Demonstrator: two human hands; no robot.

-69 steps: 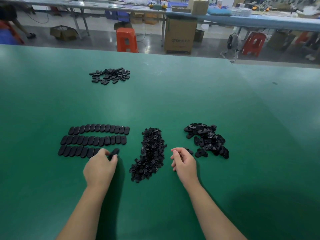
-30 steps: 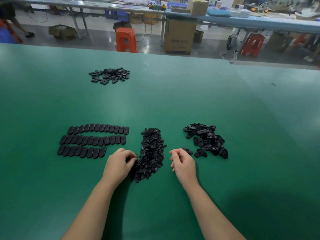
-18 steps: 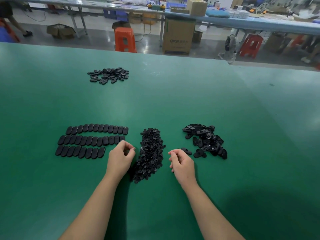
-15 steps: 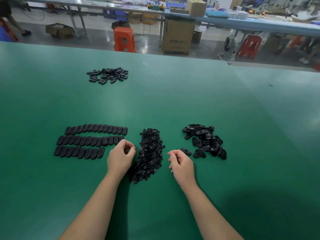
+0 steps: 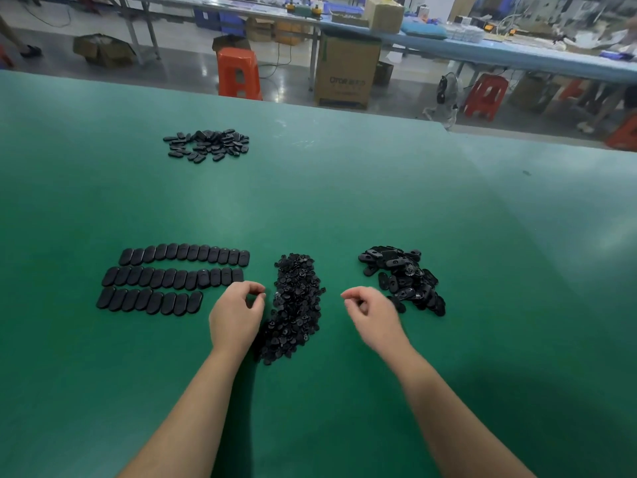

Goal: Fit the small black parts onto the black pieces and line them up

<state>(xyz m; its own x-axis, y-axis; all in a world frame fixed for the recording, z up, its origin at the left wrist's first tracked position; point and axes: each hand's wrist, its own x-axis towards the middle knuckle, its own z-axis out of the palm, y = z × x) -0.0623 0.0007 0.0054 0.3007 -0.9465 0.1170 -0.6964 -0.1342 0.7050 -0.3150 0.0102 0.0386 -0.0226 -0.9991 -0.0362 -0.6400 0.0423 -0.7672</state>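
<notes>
Three rows of lined-up black pieces (image 5: 179, 281) lie on the green table (image 5: 344, 201): the far row holds twelve, the middle row about thirteen, the near row eight. There are three loose heaps: one of small black parts (image 5: 293, 305) in the middle, too many and too tangled to count; one of unfitted black pieces (image 5: 403, 277) on the right, some dozens; and one far heap of pieces (image 5: 206, 144) at far left, some dozens too. Two hands are in view, the left hand (image 5: 236, 317) and the right hand (image 5: 374, 315). Beyond the table stand three orange stools (image 5: 238, 75).
</notes>
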